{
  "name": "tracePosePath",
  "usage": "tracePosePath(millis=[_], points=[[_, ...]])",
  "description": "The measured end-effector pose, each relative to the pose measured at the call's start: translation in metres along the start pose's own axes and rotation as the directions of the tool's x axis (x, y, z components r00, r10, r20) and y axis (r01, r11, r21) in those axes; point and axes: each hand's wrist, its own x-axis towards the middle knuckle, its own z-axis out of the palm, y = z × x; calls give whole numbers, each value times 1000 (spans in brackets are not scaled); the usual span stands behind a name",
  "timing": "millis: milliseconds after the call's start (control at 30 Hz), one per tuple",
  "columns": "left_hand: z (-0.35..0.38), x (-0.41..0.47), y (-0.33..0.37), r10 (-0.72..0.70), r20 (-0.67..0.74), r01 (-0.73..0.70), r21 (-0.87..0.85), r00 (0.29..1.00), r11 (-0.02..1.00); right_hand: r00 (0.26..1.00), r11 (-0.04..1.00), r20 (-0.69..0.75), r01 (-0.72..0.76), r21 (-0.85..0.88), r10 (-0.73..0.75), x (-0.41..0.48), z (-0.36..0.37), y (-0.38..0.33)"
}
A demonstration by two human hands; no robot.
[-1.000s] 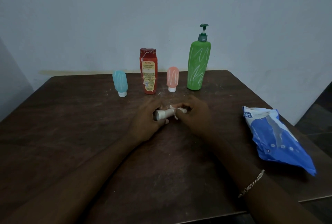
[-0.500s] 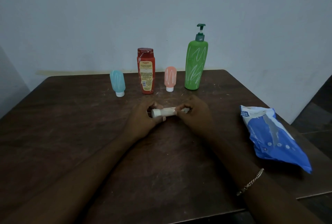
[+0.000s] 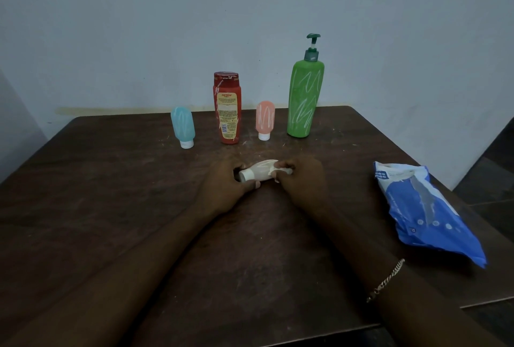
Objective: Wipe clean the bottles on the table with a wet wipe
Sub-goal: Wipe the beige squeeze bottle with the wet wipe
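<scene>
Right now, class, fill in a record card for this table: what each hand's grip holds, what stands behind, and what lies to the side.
left-hand grip: holds the cap end of the small pale bottle, which lies sideways
right-hand grip: pinches a wet wipe at the bottle's other end
standing behind: blue tube, red bottle, pink tube, green pump bottle
right side: blue wipes pack, lying on the table

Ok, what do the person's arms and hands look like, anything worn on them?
Both forearms are bare, no sleeves in view. Neither the left hand nor the right hand wears a glove. The only thing worn is a pale metal chain bracelet on the right wrist.
</scene>
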Motion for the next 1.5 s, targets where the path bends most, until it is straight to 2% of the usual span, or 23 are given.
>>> tracePosePath(millis=[67, 133, 300, 467, 667, 833, 1033, 1200, 1400, 1500], points=[[-1, -1, 1, 7, -17, -7, 6, 1000, 1000, 993, 995, 82, 89, -45, -85, -3, 3, -9], [-2, -3, 2, 13, -26, -13, -2, 1000, 1000, 982, 987, 103, 162, -23, -159, -8, 6, -12], [-4, -3, 2, 48, -4, -48, 0, 999, 999, 993, 993, -2, 116, 2, -116, -4, 1, -2], [-3, -3, 1, 33, -2, -33, -20, 999, 999, 974, 982, 136, 187, -28, -181, -9, 10, -17], [-4, -3, 2, 30, 8, -30, -31, 1000, 999, 985, 986, 47, 167, -24, -165, -3, 2, -5], [-5, -3, 4, 25, 7, -24, -20, 1000, 1000, 959, 967, 139, 253, -22, -248, -9, 10, -16], [-6, -5, 4, 47, 5, -47, -24, 999, 999, 989, 990, 30, 142, -19, -142, 0, 1, 1], [-6, -4, 4, 48, -8, -48, -31, 999, 998, 966, 969, 77, 246, 6, -246, -9, 11, -10], [-5, -5, 3, 61, 6, -61, -21, 998, 998, 990, 990, -3, 140, 14, -140, 2, -2, 1], [-4, -4, 2, 58, 4, -58, -16, 998, 998, 982, 984, 65, 179, 14, -180, -1, 3, -11]])
